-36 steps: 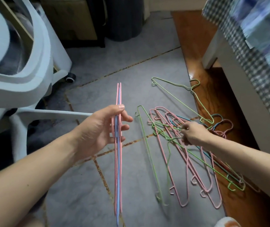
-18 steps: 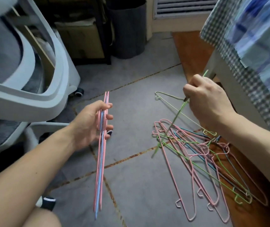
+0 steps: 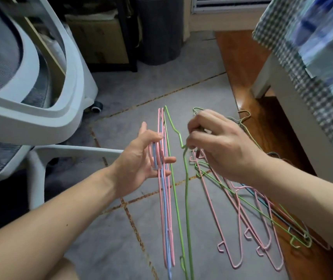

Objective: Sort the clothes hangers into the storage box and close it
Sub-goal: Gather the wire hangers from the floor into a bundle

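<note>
**Meanwhile: hangers gathered over a tiled floor**

Left hand (image 3: 141, 158): fingers spread loosely round a bundle of pink and blue hangers (image 3: 164, 199), held upright, edge-on. Right hand (image 3: 220, 144): clenched on the hook end of a green hanger (image 3: 183, 199), pinched just beside the bundle, long wires hanging down. Right of both, a tangled pile of hangers (image 3: 242, 209) flat on the grey floor (image 3: 121, 239), partly over wooden boards. Office chair (image 3: 40, 110) at left. Storage box: nowhere visible.

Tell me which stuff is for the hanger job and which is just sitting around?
For the job:
- green hanger in the right hand
- pink and blue bundle in the left hand
- hanger pile on the floor

Just there:
- white office chair
- dark bin
- cardboard box
- checked cloth
</note>
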Motion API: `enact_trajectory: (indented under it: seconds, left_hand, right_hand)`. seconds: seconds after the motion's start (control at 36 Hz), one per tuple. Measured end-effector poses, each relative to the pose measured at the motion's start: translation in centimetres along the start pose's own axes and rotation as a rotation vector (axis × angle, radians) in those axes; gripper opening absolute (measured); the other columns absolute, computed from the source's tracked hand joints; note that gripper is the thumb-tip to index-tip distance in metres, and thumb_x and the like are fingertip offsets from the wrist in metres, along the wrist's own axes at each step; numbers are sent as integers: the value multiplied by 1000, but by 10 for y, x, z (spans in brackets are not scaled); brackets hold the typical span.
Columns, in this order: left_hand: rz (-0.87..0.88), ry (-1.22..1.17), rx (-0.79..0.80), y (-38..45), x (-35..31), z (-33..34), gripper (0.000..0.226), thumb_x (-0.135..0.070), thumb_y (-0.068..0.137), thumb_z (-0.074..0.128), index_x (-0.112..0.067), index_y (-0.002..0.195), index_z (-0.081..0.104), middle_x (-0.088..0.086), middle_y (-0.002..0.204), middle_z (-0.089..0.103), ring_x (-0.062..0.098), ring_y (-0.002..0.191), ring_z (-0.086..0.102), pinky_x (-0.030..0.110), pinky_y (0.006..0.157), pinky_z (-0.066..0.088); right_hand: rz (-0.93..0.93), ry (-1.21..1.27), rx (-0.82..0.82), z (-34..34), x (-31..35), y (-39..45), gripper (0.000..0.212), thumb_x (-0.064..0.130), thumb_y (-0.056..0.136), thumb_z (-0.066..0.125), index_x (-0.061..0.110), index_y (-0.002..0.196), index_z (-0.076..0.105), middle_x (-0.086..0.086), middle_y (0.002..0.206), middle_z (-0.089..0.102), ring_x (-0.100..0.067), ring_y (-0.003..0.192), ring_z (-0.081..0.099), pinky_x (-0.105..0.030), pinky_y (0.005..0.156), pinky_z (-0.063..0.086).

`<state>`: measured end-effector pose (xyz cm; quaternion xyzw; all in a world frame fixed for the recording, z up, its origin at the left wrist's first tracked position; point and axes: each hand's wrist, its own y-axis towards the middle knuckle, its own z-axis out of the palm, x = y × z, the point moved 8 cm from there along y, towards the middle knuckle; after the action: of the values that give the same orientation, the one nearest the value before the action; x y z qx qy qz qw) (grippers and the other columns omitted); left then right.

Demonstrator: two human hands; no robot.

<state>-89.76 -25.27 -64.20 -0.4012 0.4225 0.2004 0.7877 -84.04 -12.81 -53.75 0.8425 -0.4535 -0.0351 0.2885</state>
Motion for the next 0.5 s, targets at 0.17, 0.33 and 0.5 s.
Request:
enact_trajectory:
  seconds: [0.17,0.33,0.5]
  left_hand:
    - [-84,-67,142,0,11,18,42,-40,93,53,-11,123,56,6,111,61,23,104,67,51,111,40]
    - [-139,-261,222,-1,21,27,14,-36,92,54,-24,87,60,-2,87,41,15,84,42,41,92,26]
    - [-78,-203,155,4,26,18,14,-38,87,59,-30,79,66,-4,79,45,14,74,47,39,82,39]
  right_hand:
    - [13,21,-28,19,19,2,33,-13,88,36,-3,77,65,-19,86,57,-31,74,47,-37,64,39]
    - [49,2,-67,37,31,-3,24,-12,86,44,-4,79,67,-20,85,58,-32,71,46,-43,63,42]
    - [10,-98,-29,37,37,-10,24,-9,87,45,0,72,60,-18,79,56,-29,67,41,-42,60,37]
